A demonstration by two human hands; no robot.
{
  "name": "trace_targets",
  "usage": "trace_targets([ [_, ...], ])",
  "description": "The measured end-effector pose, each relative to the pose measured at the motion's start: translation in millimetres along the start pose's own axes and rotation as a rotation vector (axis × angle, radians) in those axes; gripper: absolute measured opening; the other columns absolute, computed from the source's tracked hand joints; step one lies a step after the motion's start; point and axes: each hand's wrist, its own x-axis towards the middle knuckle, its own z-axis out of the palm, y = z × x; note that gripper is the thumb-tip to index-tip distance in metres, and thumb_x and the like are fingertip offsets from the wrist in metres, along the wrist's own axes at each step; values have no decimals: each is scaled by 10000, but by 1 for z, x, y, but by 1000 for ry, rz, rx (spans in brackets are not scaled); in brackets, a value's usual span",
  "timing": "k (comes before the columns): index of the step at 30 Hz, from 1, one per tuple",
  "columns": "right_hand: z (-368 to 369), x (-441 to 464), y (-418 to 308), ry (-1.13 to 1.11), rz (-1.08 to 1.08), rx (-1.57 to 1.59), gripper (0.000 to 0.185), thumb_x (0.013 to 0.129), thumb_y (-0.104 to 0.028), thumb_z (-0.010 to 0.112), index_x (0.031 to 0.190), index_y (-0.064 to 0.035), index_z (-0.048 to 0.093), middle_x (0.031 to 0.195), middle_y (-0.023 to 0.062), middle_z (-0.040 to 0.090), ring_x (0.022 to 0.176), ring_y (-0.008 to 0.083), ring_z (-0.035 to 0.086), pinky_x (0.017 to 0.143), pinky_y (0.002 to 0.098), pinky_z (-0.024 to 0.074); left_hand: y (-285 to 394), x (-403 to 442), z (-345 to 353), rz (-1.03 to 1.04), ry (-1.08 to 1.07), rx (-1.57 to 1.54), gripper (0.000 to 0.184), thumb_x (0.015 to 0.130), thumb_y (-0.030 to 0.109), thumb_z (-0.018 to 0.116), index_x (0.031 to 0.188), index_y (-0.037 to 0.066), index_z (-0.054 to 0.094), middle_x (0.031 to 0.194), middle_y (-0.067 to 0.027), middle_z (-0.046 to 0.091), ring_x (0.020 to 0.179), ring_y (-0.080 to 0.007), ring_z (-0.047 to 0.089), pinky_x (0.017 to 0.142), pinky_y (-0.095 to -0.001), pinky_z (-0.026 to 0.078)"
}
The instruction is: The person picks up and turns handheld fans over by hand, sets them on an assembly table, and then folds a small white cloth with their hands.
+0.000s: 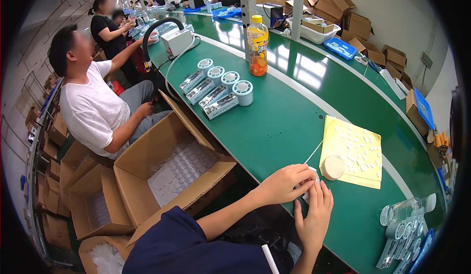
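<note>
Close together at the near edge of the green table (274, 141), both my hands have their fingers closed around a small white piece (313, 176). My fingers cover most of it, so its kind does not show. My left hand (287, 181) pinches it from the left and above. From below, my right hand (316, 207) presses its fingertips against it. Just beyond them lies a yellow sheet (365, 176) dotted with several small white pieces (360, 149). A round beige roll (333, 167) sits on the sheet's near corner. A thin white strip (314, 152) lies beside it.
Light-blue fans (242, 93) with printed boxes stand left of centre, near an orange drink bottle (258, 48). More fans (402, 237) and clear containers (407, 210) are at right. An open carton (142, 168) holds clear plastic parts. A seated person (93, 97) is at left.
</note>
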Motion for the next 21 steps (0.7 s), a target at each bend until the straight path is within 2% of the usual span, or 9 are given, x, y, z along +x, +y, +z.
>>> trace_targets([
  [9, 1, 0, 0, 11, -7, -7, 555, 795, -144, 675, 1292, 14, 486, 1323, 138, 513, 1272, 365, 426, 1091, 516, 300, 0, 0, 0, -3, -1, 15, 104, 906, 146, 586, 917, 44, 609, 869, -84, 594, 799, -252, 593, 722, -347, 483],
  [12, 1, 0, 0, 17, -13, -4, 553, 794, -145, 676, 1290, 14, 489, 1320, 138, 514, 1270, 364, 427, 1089, 516, 301, 3, 1, 0, 11, -1, 27, 118, 904, 141, 569, 915, 25, 585, 850, -99, 574, 795, -273, 589, 734, -377, 478],
  [15, 0, 0, 0, 9, -8, -1, 553, 793, -146, 676, 1288, 14, 490, 1322, 138, 512, 1269, 363, 426, 1088, 514, 302, -1, 0, 2, 5, 0, 26, 107, 906, 145, 587, 919, 42, 611, 870, -82, 593, 800, -246, 594, 722, -344, 485],
  [21, 0, 0, 1, 24, -16, 8, 553, 791, -149, 676, 1285, 18, 493, 1322, 143, 508, 1264, 367, 425, 1078, 517, 304, 0, 0, 1, 15, 16, 15, 114, 906, 149, 589, 925, 39, 614, 857, -84, 588, 787, -244, 596, 710, -345, 486],
])
